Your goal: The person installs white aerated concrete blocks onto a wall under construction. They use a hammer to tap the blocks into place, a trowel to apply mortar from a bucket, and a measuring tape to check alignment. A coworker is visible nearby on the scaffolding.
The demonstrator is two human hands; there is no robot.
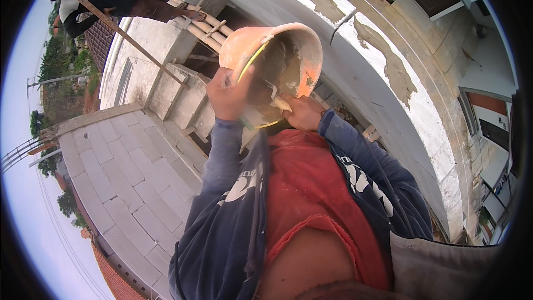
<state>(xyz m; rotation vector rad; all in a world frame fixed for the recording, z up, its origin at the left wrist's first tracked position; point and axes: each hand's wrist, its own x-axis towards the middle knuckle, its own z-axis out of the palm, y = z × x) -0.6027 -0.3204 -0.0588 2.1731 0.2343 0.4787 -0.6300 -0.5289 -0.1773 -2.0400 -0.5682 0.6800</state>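
The fingers of the left hand (230,93) gripped the rim of the orange bucket (241,50), tilted in air beside the left edge of the wall (436,133), apparently so the trowel (282,102), gripped by the right hand's (306,113) fingers, could reach the mortar (290,73) inside.

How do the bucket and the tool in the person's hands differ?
The bucket is large, round and orange; the tool is small and slim, with a pale handle and bent metal neck. The left hand holds the bucket; the right hand grips the tool. Both are held in bare hands.
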